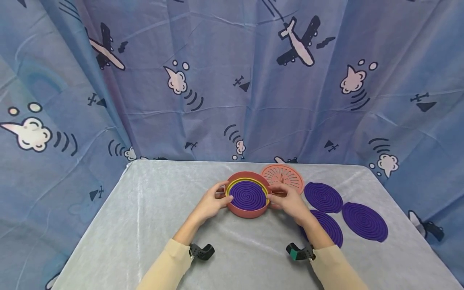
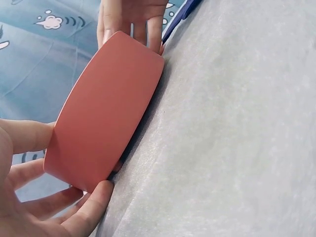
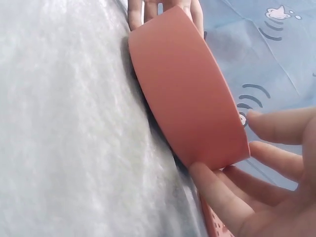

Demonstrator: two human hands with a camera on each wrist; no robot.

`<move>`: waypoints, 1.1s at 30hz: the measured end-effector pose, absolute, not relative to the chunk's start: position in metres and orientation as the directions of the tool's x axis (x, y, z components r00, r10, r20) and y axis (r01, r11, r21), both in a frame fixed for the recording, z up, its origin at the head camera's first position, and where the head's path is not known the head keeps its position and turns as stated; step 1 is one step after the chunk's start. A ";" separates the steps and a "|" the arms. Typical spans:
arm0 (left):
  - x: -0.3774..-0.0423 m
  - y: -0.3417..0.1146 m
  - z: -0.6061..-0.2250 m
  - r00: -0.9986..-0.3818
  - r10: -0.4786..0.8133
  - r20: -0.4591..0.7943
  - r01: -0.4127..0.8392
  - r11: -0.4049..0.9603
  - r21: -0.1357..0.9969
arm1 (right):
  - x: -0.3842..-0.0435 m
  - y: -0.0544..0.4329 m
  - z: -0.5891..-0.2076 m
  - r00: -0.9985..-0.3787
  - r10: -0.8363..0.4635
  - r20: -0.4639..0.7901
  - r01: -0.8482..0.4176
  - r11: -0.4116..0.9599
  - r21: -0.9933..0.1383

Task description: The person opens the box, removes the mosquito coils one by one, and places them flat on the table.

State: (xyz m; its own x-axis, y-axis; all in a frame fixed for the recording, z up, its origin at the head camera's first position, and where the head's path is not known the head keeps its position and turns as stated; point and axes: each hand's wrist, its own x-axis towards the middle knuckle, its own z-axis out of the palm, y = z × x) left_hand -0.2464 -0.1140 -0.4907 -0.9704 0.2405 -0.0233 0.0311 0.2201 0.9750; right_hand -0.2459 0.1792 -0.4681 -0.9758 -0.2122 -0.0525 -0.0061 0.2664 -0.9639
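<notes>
A round coral-red box [image 1: 247, 213] with low walls and a yellow inner rim [image 1: 233, 185] stands between the two hands. Inside it lies a purple spiral disc [image 1: 248, 195], face up. My left hand [image 1: 214, 200] grips the box wall from the left, thumb at the rim and the other fingers around the side. From the right, my right hand [image 1: 287, 202] holds the opposite wall in the same manner. Both wrist views show the smooth outer wall, with a dark shadow along its lower edge; whether the base touches the table I cannot tell.
Behind the box and right hand lies a coral slotted lid [image 1: 290, 177] with a small raised piece at its middle. Three more purple spiral discs [image 1: 365, 221] lie on the white-covered table [image 1: 163, 217] to the right, one partly under the right forearm. A patterned blue curtain [image 1: 217, 80] hangs behind.
</notes>
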 end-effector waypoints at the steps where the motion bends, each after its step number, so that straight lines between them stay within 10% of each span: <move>1: -0.247 -0.114 -0.491 -0.971 0.240 -0.021 0.033 0.220 0.975 | -0.246 0.179 -0.469 -0.976 -0.209 -0.056 0.000 0.261 -0.965; 19: -0.244 -0.112 -0.485 -0.971 0.237 0.006 0.072 0.267 0.961 | -0.244 0.179 -0.471 -0.977 -0.202 -0.069 0.021 0.228 -0.973; 33: -0.247 -0.110 -0.452 -0.969 0.240 0.053 0.196 0.624 0.756 | -0.246 0.181 -0.473 -0.977 -0.206 -0.046 -0.008 0.253 -0.967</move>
State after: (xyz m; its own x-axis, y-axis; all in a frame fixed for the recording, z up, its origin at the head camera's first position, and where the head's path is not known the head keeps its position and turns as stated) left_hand -0.2469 -0.1101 -0.4524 -0.9693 0.2401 0.0532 0.1961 0.6241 0.7563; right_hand -0.2459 0.1811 -0.4728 -0.9774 -0.2062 -0.0458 -0.0080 0.2530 -0.9674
